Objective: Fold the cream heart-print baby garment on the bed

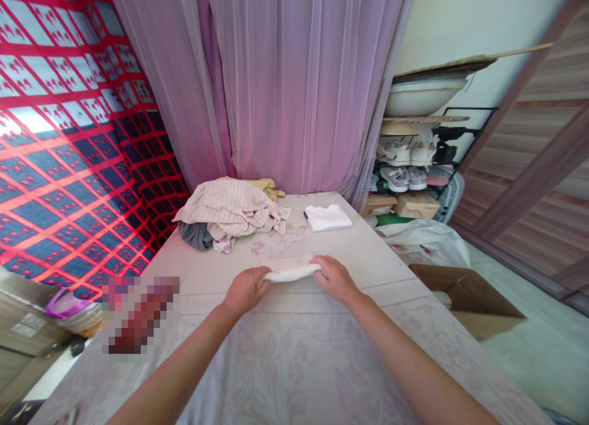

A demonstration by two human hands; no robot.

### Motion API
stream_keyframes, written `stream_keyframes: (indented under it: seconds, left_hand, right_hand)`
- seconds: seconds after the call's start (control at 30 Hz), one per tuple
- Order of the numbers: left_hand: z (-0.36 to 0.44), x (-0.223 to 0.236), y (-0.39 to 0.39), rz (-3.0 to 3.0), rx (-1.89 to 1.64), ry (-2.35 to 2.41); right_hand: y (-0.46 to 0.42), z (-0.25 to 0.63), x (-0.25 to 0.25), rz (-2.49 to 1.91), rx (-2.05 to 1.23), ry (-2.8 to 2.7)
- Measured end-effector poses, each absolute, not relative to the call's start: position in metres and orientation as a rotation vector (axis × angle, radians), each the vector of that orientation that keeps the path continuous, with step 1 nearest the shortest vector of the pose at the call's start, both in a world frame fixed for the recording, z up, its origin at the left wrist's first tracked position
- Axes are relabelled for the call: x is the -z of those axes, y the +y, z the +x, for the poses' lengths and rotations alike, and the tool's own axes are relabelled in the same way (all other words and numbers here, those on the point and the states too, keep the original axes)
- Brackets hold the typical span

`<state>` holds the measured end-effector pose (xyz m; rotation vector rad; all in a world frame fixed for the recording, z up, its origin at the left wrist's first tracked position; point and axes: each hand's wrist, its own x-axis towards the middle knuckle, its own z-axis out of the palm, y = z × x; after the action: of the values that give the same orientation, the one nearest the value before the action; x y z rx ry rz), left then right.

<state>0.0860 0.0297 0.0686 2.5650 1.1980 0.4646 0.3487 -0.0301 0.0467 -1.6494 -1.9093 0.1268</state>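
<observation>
Mid-fold at the table's (368, 259) centre: left hand (246, 288) and right hand (335, 278) each pinch an end of a small cream cloth (291, 269) (already narrowed to a strip). Unfolded laundry (225, 211) waits at eleven o'clock, a folded white garment (327, 217) at one. Next, seemingly, bringing ends together evenly.

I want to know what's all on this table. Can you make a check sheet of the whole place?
Surface: table under a pale flowered cloth.
Job's things: small cream cloth, folded, held at both ends.
Clutter: pile of clothes; folded white garment.
Hands: left hand and right hand grip the cloth, fingers closed.
Cables: nothing seen.
Surroundings: pink curtain, shoe rack, open cardboard box.
</observation>
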Motion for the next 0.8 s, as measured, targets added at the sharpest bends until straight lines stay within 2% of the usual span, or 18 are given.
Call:
stream_keyframes:
  seconds: [0.1,0.17,0.3,0.43,0.57,0.8]
  left_hand:
    - [0.089,-0.083,0.046,2.177,-0.787,1.221]
    - [0.095,-0.083,0.054,1.958,-0.835,1.241]
    - [0.104,-0.061,0.060,1.841,-0.703,1.383]
    - [0.102,-0.044,0.053,1.917,-0.690,1.506]
    - [0.104,-0.043,0.036,2.071,-0.675,1.479]
    - [0.105,-0.044,0.013,2.088,-0.395,1.616]
  right_hand:
    - [-0.018,0.349,-0.064,-1.637,-0.317,-1.573]
    - [-0.011,0.346,-0.067,-1.683,-0.385,-1.452]
    - [-0.007,0.336,-0.051,-1.977,-0.390,-1.431]
    - [-0.016,0.332,-0.035,-2.062,-0.297,-1.446]
    - [-0.028,0.328,-0.041,-2.154,-0.152,-1.570]
    - [-0.040,0.319,-0.053,-2.410,-0.259,-1.560]
